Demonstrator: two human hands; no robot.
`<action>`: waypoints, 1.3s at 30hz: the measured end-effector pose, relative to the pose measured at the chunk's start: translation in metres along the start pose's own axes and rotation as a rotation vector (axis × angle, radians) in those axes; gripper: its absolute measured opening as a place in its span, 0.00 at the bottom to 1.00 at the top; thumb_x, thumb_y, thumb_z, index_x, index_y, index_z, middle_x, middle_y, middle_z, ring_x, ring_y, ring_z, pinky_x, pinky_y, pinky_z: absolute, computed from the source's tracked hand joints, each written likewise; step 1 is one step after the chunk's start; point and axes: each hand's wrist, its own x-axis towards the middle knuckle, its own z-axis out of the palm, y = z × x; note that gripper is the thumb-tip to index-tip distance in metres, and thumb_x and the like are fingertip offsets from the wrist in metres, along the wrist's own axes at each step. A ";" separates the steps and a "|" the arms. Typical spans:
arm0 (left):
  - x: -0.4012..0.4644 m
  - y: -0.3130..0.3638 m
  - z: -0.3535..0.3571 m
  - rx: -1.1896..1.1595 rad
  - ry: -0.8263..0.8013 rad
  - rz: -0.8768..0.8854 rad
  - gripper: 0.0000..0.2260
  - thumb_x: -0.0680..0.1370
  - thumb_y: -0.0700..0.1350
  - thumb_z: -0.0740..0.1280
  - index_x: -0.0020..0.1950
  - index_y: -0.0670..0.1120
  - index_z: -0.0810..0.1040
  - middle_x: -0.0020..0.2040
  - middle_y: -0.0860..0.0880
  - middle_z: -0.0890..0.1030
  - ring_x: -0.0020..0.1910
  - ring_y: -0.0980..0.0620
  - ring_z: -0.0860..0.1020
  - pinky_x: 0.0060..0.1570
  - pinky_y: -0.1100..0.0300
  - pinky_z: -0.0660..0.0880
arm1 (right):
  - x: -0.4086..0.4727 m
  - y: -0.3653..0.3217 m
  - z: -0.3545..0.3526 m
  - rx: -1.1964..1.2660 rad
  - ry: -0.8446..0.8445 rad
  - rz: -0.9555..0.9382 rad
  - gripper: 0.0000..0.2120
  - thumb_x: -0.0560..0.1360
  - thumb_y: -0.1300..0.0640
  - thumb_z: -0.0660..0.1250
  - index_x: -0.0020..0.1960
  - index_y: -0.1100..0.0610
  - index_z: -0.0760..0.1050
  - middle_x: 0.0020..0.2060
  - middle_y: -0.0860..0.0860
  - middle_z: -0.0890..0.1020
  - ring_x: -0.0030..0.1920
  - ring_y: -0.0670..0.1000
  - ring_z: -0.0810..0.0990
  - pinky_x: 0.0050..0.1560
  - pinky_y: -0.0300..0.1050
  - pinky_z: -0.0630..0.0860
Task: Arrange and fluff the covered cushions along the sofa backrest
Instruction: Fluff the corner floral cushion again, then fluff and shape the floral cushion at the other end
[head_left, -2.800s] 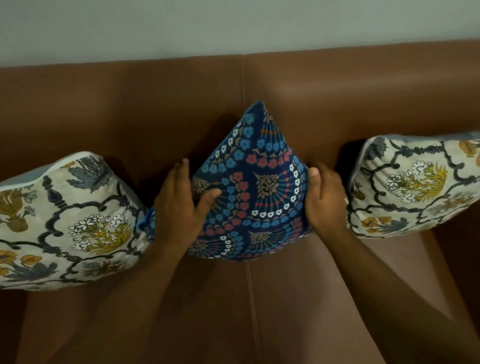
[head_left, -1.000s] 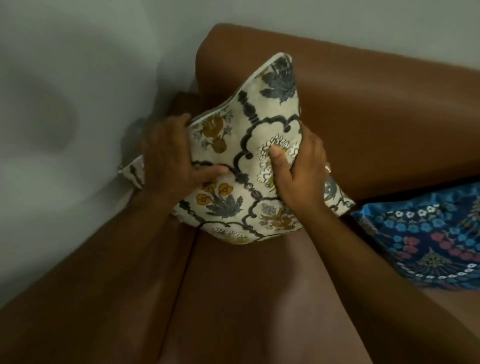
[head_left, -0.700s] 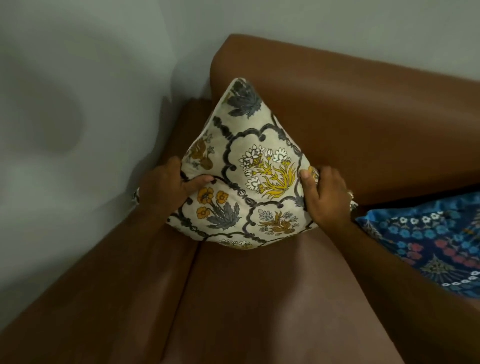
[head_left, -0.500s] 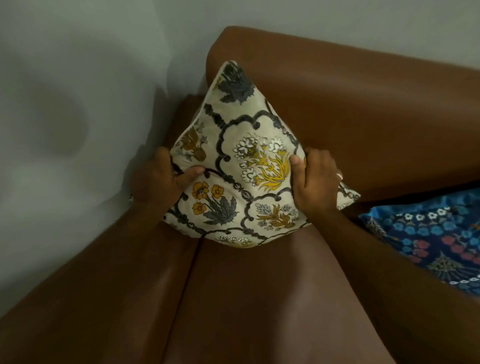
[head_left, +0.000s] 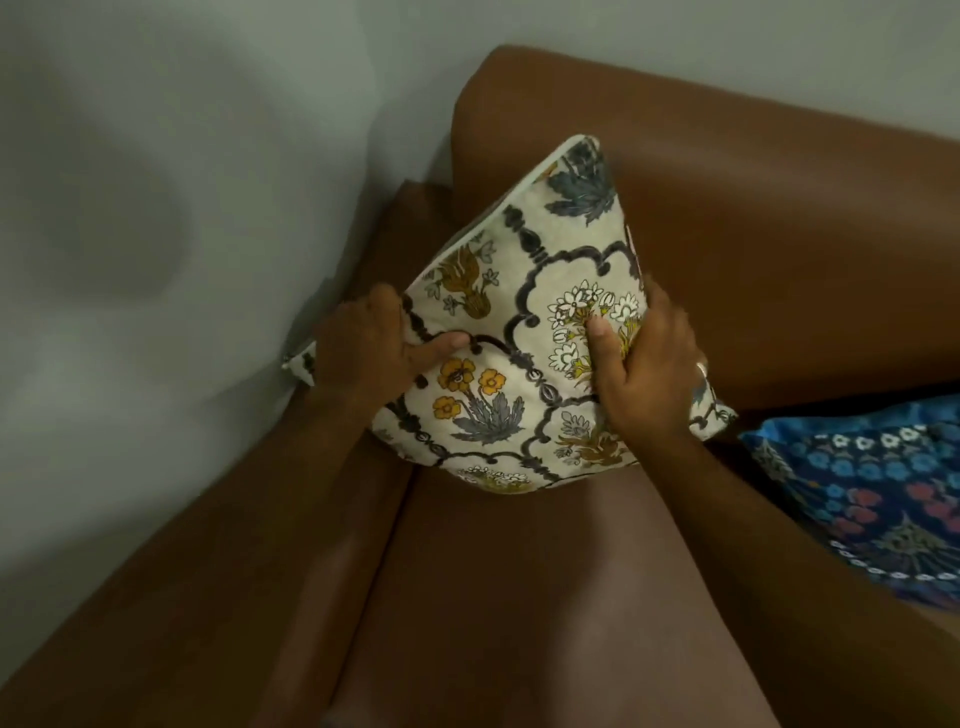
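A cream cushion (head_left: 524, 322) printed with grey scrolls and yellow flowers stands on one corner in the sofa's left end, leaning on the brown backrest (head_left: 753, 244). My left hand (head_left: 369, 348) grips its left edge, thumb pressed across the front. My right hand (head_left: 649, 364) squeezes its right side, thumb on the white flowers, fingers wrapped behind. The cushion is pinched narrower between both hands. A dark blue cushion (head_left: 872, 493) with blue and red flowers lies to the right on the seat, partly cut off by the frame edge.
The brown armrest (head_left: 270, 519) runs along the left, hard against a pale grey wall (head_left: 156, 208). The seat (head_left: 493, 597) stretches in front of the cushion. My right forearm crosses between the two cushions.
I left the blue cushion and took hold of the cream one at the left end. In the last half second both hands squeezed inward, and my right thumb slid onto the front.
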 end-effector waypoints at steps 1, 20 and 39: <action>0.000 -0.004 0.001 -0.033 -0.026 -0.021 0.43 0.63 0.82 0.61 0.51 0.42 0.71 0.48 0.40 0.81 0.47 0.39 0.81 0.45 0.48 0.77 | -0.002 0.008 -0.002 -0.013 -0.008 0.022 0.38 0.76 0.30 0.52 0.66 0.62 0.71 0.57 0.59 0.79 0.60 0.62 0.77 0.60 0.59 0.73; -0.030 -0.012 -0.003 -0.101 0.519 -0.022 0.47 0.71 0.79 0.57 0.68 0.38 0.71 0.64 0.34 0.75 0.64 0.34 0.73 0.62 0.45 0.69 | 0.026 -0.017 0.002 0.087 0.244 -0.175 0.34 0.81 0.33 0.49 0.72 0.59 0.68 0.64 0.58 0.75 0.65 0.55 0.73 0.64 0.47 0.66; -0.107 0.205 0.022 -0.138 0.262 0.436 0.44 0.78 0.72 0.57 0.78 0.37 0.64 0.79 0.32 0.61 0.79 0.31 0.59 0.72 0.34 0.63 | -0.001 0.061 -0.168 0.048 0.030 0.007 0.45 0.77 0.25 0.45 0.79 0.57 0.62 0.75 0.58 0.69 0.77 0.58 0.66 0.74 0.63 0.66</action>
